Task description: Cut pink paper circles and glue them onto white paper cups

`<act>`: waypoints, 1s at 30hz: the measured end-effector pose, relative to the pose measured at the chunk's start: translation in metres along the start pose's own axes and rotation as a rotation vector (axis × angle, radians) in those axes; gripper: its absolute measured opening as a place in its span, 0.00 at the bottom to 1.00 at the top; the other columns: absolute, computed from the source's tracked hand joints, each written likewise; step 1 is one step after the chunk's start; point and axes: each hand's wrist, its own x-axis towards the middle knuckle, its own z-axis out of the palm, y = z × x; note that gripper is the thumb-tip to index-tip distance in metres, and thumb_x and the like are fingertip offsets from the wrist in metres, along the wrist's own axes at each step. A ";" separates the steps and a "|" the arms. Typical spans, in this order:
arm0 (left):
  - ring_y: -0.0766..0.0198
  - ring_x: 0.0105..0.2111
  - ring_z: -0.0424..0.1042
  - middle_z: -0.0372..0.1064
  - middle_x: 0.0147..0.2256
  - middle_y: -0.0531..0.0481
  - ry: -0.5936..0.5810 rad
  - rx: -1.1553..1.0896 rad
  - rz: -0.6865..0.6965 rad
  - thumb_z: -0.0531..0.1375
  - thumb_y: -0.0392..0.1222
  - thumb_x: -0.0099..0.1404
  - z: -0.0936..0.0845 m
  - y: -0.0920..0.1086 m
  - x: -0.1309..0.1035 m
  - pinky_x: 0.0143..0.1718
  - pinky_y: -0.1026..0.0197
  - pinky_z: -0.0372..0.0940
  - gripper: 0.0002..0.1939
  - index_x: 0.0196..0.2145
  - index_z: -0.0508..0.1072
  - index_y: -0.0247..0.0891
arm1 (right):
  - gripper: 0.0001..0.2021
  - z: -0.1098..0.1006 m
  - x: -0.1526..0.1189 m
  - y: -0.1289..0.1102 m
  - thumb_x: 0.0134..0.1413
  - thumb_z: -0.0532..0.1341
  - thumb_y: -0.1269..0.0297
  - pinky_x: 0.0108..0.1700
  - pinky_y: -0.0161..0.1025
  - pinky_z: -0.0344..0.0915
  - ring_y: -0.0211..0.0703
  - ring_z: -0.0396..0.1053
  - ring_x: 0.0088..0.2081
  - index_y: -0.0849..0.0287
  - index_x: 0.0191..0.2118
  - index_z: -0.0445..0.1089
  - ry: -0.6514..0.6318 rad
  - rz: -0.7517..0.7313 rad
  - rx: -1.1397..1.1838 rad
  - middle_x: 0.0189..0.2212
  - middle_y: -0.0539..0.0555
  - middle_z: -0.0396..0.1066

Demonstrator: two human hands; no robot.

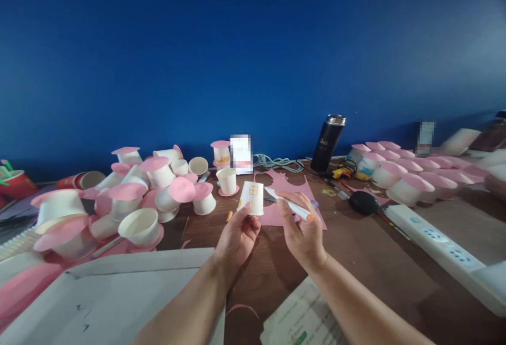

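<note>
My left hand [240, 233] grips a white paper cup [252, 197] by its lower part, fingers wrapped round it. A small window shape in orange-yellow lines is drawn on the cup's side. In my right hand [303, 234] is a white marker pen [293, 208] with an orange end, its other end pointing at the cup; I cannot tell whether the tip touches it. Behind my hands lies a cut pink paper sheet [282, 181]. An orange pen cap [229, 216] rests on the table, left of the cup.
Several white cups with pink paper discs [128, 200] crowd the left; more [411, 184] stand at the right. A black bottle [329, 143], a black mouse-like object [362, 202] and a power strip [443, 247] sit right. A white box [158, 292] and printed papers [302, 316] lie in front.
</note>
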 end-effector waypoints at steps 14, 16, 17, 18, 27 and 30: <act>0.72 0.23 0.64 0.66 0.27 0.52 0.007 -0.013 -0.036 0.66 0.33 0.54 -0.002 0.002 0.000 0.22 0.69 0.62 0.10 0.33 0.69 0.32 | 0.10 0.002 -0.003 0.002 0.59 0.57 0.70 0.44 0.44 0.66 0.44 0.71 0.40 0.56 0.46 0.70 -0.010 0.021 0.022 0.40 0.55 0.74; 0.73 0.23 0.64 0.66 0.27 0.52 0.007 -0.013 -0.037 0.66 0.33 0.54 -0.003 0.002 0.001 0.22 0.69 0.62 0.10 0.33 0.69 0.32 | 0.10 0.002 -0.003 0.002 0.59 0.57 0.70 0.44 0.44 0.66 0.44 0.71 0.40 0.57 0.46 0.70 -0.006 0.021 0.021 0.40 0.55 0.74; 0.73 0.23 0.64 0.66 0.27 0.52 0.008 -0.012 -0.038 0.66 0.33 0.54 -0.003 0.003 0.001 0.22 0.69 0.62 0.10 0.33 0.69 0.32 | 0.10 0.002 -0.003 0.003 0.59 0.57 0.70 0.44 0.44 0.66 0.45 0.71 0.40 0.57 0.46 0.70 -0.008 0.022 0.019 0.40 0.56 0.74; 0.73 0.23 0.64 0.66 0.27 0.52 0.008 -0.010 -0.039 0.67 0.33 0.54 -0.003 0.003 0.001 0.22 0.69 0.62 0.10 0.33 0.69 0.32 | 0.10 0.002 -0.003 0.003 0.60 0.57 0.69 0.44 0.44 0.66 0.45 0.71 0.40 0.56 0.46 0.69 -0.011 0.023 0.017 0.40 0.56 0.74; 0.73 0.23 0.64 0.65 0.27 0.51 0.007 0.005 -0.040 0.66 0.33 0.54 -0.002 0.002 0.001 0.22 0.70 0.62 0.09 0.33 0.70 0.31 | 0.10 0.004 -0.004 0.004 0.60 0.56 0.68 0.45 0.46 0.67 0.45 0.71 0.41 0.56 0.46 0.70 -0.014 0.032 0.011 0.40 0.56 0.74; 0.73 0.23 0.64 0.65 0.26 0.51 -0.001 0.011 -0.044 0.67 0.33 0.54 -0.003 0.002 0.001 0.22 0.70 0.62 0.09 0.32 0.70 0.31 | 0.10 0.004 -0.004 0.005 0.60 0.56 0.67 0.46 0.47 0.67 0.46 0.71 0.41 0.56 0.46 0.70 -0.018 0.043 0.008 0.41 0.57 0.74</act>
